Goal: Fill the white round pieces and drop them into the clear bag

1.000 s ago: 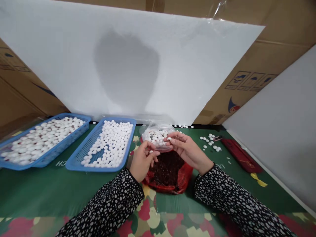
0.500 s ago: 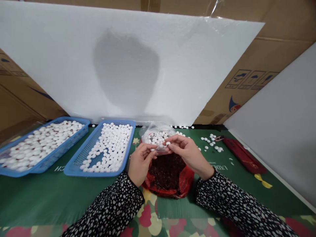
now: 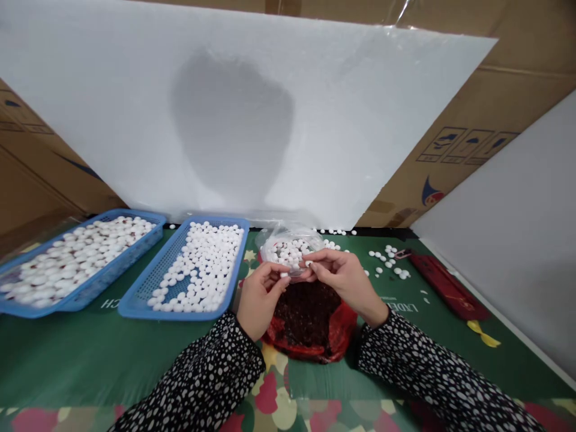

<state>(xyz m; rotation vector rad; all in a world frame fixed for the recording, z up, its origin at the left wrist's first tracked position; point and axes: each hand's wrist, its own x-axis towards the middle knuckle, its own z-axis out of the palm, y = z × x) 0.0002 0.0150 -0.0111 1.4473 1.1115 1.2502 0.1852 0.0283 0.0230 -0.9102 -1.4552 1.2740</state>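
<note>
My left hand (image 3: 258, 297) is closed in a pinch on a small white piece (image 3: 284, 275). My right hand (image 3: 348, 279) pinches a small white ball (image 3: 308, 264) with a dark spot on it. Both sets of fingertips are close together over the near edge of a clear plastic bag (image 3: 265, 240) of white balls (image 3: 290, 251). Below the hands lies an open red bag (image 3: 344, 330) holding a dark brown, moist-looking mass (image 3: 306, 315). The fingers partly cover the rim of the clear bag and the back of the red one.
Left of the hands stand a blue basket (image 3: 130, 306) of plain white balls and another blue basket (image 3: 85, 306) whose balls show dark spots. Loose white balls (image 3: 389, 255) and a dark red pouch (image 3: 445, 285) lie rightward. A white panel (image 3: 337, 120) rises behind.
The fingertips have shifted slightly while staying over the clear bag. A dark spot now shows on the ball in my right hand. The whole view has moved a little.
</note>
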